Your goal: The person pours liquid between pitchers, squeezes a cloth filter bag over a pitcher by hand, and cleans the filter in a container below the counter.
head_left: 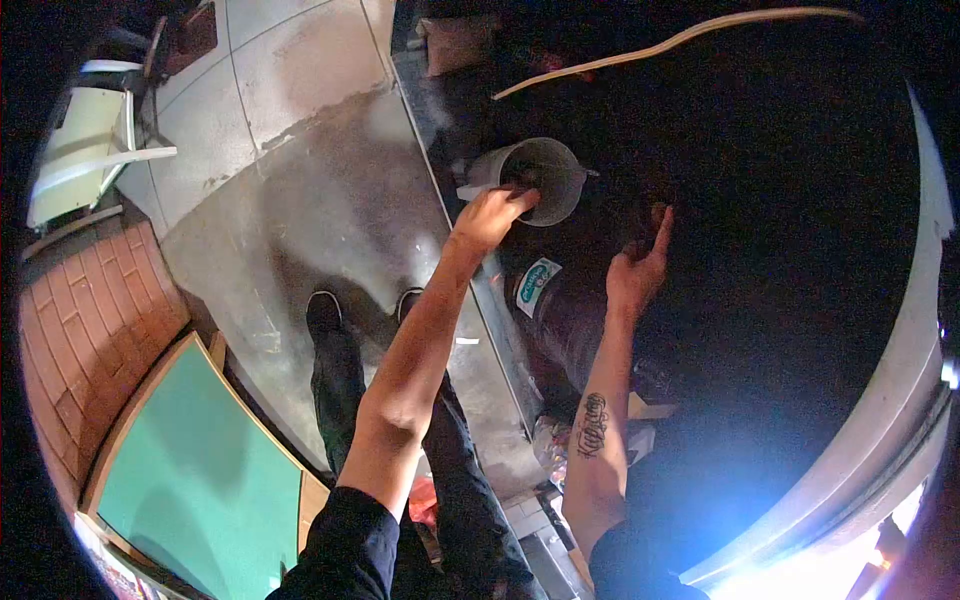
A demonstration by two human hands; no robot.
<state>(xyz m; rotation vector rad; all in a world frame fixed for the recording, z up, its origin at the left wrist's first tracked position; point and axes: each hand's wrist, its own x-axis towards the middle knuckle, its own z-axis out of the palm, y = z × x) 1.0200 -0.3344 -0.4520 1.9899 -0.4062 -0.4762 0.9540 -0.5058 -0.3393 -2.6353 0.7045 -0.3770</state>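
My left hand (pixel 488 218) is at the near rim of a pale, translucent bucket (pixel 565 180), its fingers bent over the opening. Something dark shows at the fingertips, too unclear to name. To the right, my right hand (pixel 638 270) is held over the dark area with the index finger stretched out and the other fingers curled. A small dark thing seems to be by those fingers, but it blends into the background. Between my forearms lies a dark, rounded container with a white and teal label (pixel 538 287).
A long pale strip (pixel 680 45) lies at the upper right. A green-topped board (pixel 200 470) stands at lower left, near brickwork (pixel 95 320) and a white chair (pixel 85 160). A raised edge (pixel 440 190) runs beside my feet. Bright light glares at lower right.
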